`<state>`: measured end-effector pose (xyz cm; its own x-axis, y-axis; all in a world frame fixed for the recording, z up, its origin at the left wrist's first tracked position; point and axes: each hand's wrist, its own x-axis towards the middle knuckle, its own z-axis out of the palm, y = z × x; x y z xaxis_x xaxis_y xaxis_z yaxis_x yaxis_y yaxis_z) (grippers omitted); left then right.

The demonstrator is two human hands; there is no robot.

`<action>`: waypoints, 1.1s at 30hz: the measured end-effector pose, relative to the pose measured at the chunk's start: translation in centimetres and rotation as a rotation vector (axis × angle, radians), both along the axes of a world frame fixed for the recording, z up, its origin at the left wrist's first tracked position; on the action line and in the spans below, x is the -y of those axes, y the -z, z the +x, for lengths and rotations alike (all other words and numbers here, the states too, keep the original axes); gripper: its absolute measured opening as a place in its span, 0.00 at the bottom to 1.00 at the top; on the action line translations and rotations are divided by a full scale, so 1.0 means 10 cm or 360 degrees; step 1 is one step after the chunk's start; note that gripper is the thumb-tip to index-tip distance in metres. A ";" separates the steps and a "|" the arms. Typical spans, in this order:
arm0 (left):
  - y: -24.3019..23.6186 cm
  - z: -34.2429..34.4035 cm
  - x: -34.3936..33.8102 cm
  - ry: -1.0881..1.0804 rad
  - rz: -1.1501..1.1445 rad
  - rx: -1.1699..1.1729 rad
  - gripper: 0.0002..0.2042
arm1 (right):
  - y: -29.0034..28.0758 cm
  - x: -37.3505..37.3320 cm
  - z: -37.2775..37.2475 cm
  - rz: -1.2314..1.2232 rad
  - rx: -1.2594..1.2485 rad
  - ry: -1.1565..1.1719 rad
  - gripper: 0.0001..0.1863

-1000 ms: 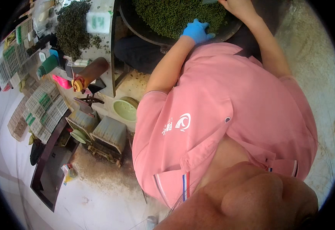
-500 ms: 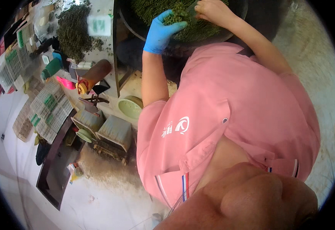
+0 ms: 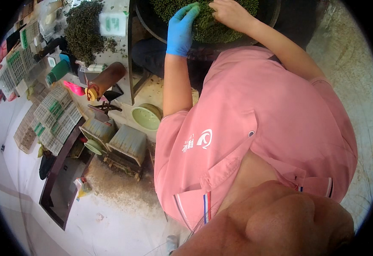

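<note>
Holding my left hand [image 3: 182, 29], in a blue glove, over the near side of a dark round pan [image 3: 276, 15], I have its fingers bent toward the thumb; whether any pellets sit in that grasp I cannot tell. My bare right hand [image 3: 233, 16] is just beside it, fingers curled and pointing toward the glove, and I cannot tell what, if anything, is between its fingertips. Beneath both lie the small green pellets [image 3: 222, 35], spread through the pan in front of me.

Behind my forearms comes my pink shirt [image 3: 254, 102]. Off to my left, near the pan, stands a surface [image 3: 111, 56] with a dark, loose heap [image 3: 82, 32] on it and a white square packet [image 3: 113, 24] touching or just beside the heap. By its near edge are a brown cylinder [image 3: 113, 76] with a yellow end and a green bottle [image 3: 58, 71]. Nearer my side is a pale green basin [image 3: 146, 118], with greyish bins [image 3: 129, 144] beside it and white lattice baskets [image 3: 52, 112] farther left.
</note>
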<state>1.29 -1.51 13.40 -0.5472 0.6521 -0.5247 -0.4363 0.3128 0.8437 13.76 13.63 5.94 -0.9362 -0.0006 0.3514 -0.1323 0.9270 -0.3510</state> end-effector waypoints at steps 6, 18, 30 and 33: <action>0.09 0.07 0.04 0.0431 -0.0130 -0.0964 0.22 | 0.07 0.01 0.05 0.0050 0.0040 0.0005 0.08; 0.37 0.30 -0.16 0.0902 -0.0533 -0.1733 0.20 | -0.05 -0.09 0.26 -0.0057 0.0197 -0.0002 0.06; 0.49 0.23 -0.21 0.0546 -0.0022 -0.1378 0.17 | 0.00 -0.18 0.37 -0.0110 0.0214 0.0130 0.07; 0.43 0.24 -0.23 0.0395 0.0068 -0.1283 0.16 | 0.02 -0.17 0.36 -0.0132 0.0198 0.0155 0.07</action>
